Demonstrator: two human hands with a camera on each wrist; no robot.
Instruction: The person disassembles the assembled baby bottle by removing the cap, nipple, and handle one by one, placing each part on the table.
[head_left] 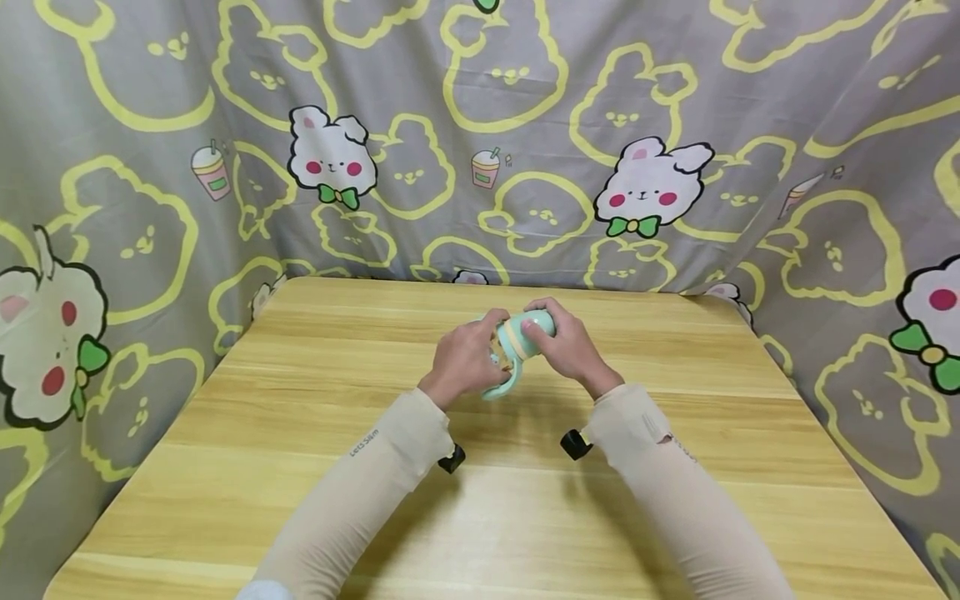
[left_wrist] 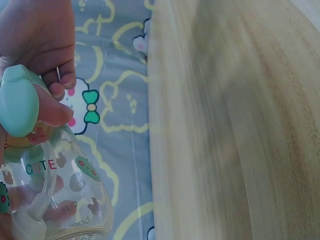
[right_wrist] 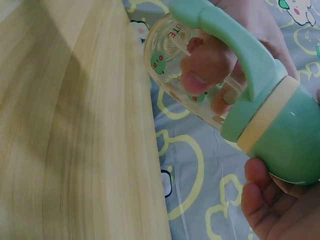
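Note:
Both hands hold a child's straw bottle (head_left: pixel 517 340) tilted above the table. It has a clear printed body (right_wrist: pixel 170 70), a mint-green cap (right_wrist: pixel 292 137) with a cream band, and curved mint handles (right_wrist: pixel 250 47). My left hand (head_left: pixel 465 358) grips the clear body, its fingers passing under a handle in the right wrist view. At the other end, my right hand (head_left: pixel 573 346) grips the domed cap, thumb on top in the head view. A straw (left_wrist: pixel 49 175) with a white weighted end shows inside the body in the left wrist view.
Beneath the hands lies a wood-grain table (head_left: pixel 300 367). A grey curtain (head_left: pixel 525 150) with yellow outlines and white cartoon animals hangs behind it and on both sides. Small black wrist devices (head_left: pixel 576 444) jut from under both sleeves.

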